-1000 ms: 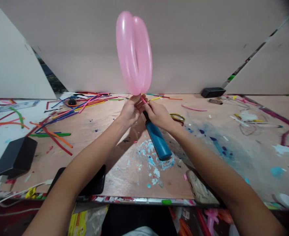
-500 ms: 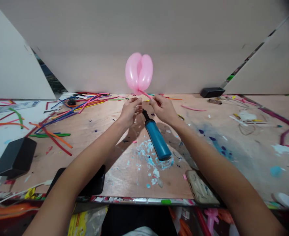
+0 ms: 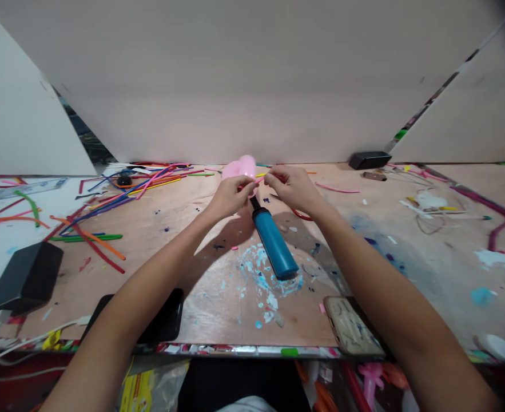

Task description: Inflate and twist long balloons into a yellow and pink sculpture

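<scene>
The pink balloon, two rounded inflated lobes side by side, lies low behind my hands near the back of the table. My left hand is closed, thumb and fingers pinching it at its base. Its thin uninflated pink end runs across to my right hand, whose thumb and forefinger are closed on it. Beneath and between my hands a blue hand pump lies on the table, its black nozzle pointing away from me. A red curved handle shows under my right hand; the rest of that tool is mostly hidden.
Uninflated long balloons in many colours are strewn at the left. A dark box with white cables stands near left. A black phone and a worn phone case lie at the front edge. A black block sits by the back panel.
The balloon has gone from standing upright above my hands to tilted down behind them. My left hand has moved in and closed at its base. The red handle has come into view.
</scene>
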The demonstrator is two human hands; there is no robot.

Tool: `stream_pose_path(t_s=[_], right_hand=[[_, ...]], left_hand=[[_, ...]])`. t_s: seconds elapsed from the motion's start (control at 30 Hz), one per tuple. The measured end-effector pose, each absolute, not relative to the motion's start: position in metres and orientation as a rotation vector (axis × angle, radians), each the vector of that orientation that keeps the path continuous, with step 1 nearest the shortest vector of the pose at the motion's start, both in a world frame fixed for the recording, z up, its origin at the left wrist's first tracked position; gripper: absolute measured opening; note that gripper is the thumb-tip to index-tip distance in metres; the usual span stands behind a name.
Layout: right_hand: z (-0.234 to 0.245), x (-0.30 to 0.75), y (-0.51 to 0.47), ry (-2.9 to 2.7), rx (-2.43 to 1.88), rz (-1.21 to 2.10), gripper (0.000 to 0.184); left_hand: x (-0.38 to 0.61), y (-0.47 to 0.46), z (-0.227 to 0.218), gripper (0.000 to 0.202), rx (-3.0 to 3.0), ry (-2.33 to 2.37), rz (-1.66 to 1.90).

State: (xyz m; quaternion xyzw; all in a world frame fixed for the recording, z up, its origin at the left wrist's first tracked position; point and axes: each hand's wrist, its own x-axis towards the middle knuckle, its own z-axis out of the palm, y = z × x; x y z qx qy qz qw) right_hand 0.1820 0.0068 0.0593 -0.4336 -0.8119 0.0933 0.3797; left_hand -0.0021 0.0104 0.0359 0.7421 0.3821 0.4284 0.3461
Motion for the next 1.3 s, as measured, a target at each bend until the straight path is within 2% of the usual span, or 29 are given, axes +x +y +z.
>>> stream_pose_path(t_s=[0.13,0.3,0.5,0.73,0.83,0.93,1.2,1.3], right_hand=[[0.055,0.178,0.008,-1.998,-1.069,0.17,0.025],[0.049,0.171,0.009,-1.999,-1.032,0.074,0.029],[0.053,0.172,0.007,-1.857,-1.014,0.11,0.032],[0.068,0.16,-0.001,-1.625,-0.83,0.72,0.047],[0.07,0.162,0.002,-1.586,-0.829,0.782,0.049],[0.067,0.161,0.002,-1.624,-0.912,0.694,0.044],[0.068,0.155,-0.016,-2.099,-1.185,0.223,0.012],[0.07,0.159,-0.013,-2.188,-1.145,0.206,0.022]], left_hand=[[-0.011,0.011,0.051,0.019,1.52,0.714,0.966],[-0.016,0.01,0.059,0.015,1.208,0.399,0.985],[-0.02,0.011,0.054,0.015,1.57,0.693,0.851],[-0.022,0.009,0.059,0.019,2.056,1.007,1.012],[-0.023,0.008,0.06,0.018,2.137,1.069,1.076],[-0.023,0.004,0.063,0.013,2.261,1.11,1.139],[-0.021,-0.003,0.067,0.017,2.546,1.459,1.182],[-0.018,-0.005,0.065,0.016,2.559,1.498,1.218]])
